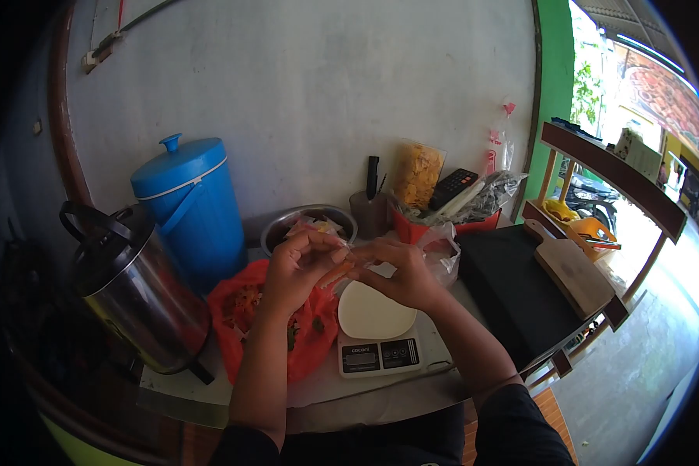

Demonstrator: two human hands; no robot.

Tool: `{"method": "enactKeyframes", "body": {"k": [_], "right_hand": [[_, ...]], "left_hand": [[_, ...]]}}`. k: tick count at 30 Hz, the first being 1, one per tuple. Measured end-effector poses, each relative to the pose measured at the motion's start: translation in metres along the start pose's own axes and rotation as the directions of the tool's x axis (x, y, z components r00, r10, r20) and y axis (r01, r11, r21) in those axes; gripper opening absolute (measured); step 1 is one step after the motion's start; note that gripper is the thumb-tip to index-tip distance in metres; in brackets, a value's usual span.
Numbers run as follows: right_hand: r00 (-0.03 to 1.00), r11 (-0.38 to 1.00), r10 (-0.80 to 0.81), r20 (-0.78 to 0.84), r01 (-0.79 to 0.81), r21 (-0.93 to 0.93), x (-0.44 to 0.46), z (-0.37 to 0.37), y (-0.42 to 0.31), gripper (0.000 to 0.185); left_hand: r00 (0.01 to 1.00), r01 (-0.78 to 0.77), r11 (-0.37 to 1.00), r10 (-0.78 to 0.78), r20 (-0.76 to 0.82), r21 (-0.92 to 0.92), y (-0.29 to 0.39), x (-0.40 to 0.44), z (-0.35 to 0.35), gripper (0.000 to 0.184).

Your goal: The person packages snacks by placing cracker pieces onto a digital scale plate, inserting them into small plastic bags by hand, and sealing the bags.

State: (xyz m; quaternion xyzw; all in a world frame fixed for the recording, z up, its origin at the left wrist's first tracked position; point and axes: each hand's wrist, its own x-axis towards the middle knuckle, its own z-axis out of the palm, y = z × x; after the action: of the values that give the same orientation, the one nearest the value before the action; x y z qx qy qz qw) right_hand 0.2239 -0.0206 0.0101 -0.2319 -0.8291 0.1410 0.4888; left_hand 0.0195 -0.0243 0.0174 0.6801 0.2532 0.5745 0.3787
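Observation:
Between both hands is a small clear plastic packet (pixel 336 273) with something orange inside. The fingers of my left hand (pixel 303 268) pinch its left and upper side, and those of my right hand (pixel 398 272) pinch it from the right. Below them stands a white kitchen scale (pixel 380 357) with a pale plate (pixel 377 311) on top. At the left, under my left forearm, a red plastic bag (pixel 318 334) lies spread around shredded reddish food (pixel 245 307). Behind my hands a metal bowl (pixel 272 235) contains several small wrapped pieces, too blurred to name.
A blue jug (pixel 198 210) and a steel pot-like container (pixel 144 295) stand at the left. Behind the scale sits a red basket (pixel 412 227) with a calculator (pixel 453 186) and a bag of yellow chips (pixel 419 175). A wooden cutting board (pixel 571 268) rests on a black surface (pixel 501 295) at the right.

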Motion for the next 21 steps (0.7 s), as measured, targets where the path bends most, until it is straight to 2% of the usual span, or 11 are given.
{"method": "enactKeyframes", "body": {"k": [3,7,9,11,13,16,18,21], "right_hand": [[0.998,0.999,0.017,-0.068,-0.014,0.035,0.003,-0.003,-0.003,0.026],[0.984,0.974,0.123,-0.126,-0.096,0.204,0.001,-0.004,0.004,0.036],[0.971,0.929,0.210,-0.115,-0.162,0.332,0.003,-0.007,0.004,0.045],[0.970,0.922,0.202,-0.136,-0.142,0.359,0.002,-0.009,0.009,0.046],[0.970,0.919,0.199,-0.139,-0.135,0.370,0.001,-0.009,0.010,0.048],[0.972,0.933,0.194,-0.135,-0.140,0.330,0.002,-0.010,0.006,0.049],[0.971,0.955,0.187,-0.147,-0.145,0.258,0.003,-0.010,0.001,0.049],[0.961,0.938,0.250,-0.120,-0.209,0.278,0.003,-0.012,0.004,0.047]], "left_hand": [[1.000,-0.008,1.000,0.008,0.002,-0.016,-0.005,0.000,-0.002,0.018],[1.000,0.024,0.998,-0.024,-0.005,-0.062,-0.001,0.000,0.000,0.024],[1.000,-0.004,1.000,0.004,-0.008,-0.018,0.006,0.000,0.004,0.024],[1.000,0.003,1.000,-0.004,-0.021,-0.010,0.010,0.000,0.007,0.023],[0.998,0.045,0.998,-0.047,-0.044,-0.041,0.011,-0.001,0.009,0.020],[0.999,0.017,0.997,-0.014,-0.049,0.080,0.000,-0.001,0.006,0.016],[0.998,0.012,0.995,-0.005,-0.063,0.102,-0.002,-0.001,0.005,0.016],[0.997,-0.029,0.993,0.037,-0.064,0.118,-0.003,0.000,0.006,0.016]]}}
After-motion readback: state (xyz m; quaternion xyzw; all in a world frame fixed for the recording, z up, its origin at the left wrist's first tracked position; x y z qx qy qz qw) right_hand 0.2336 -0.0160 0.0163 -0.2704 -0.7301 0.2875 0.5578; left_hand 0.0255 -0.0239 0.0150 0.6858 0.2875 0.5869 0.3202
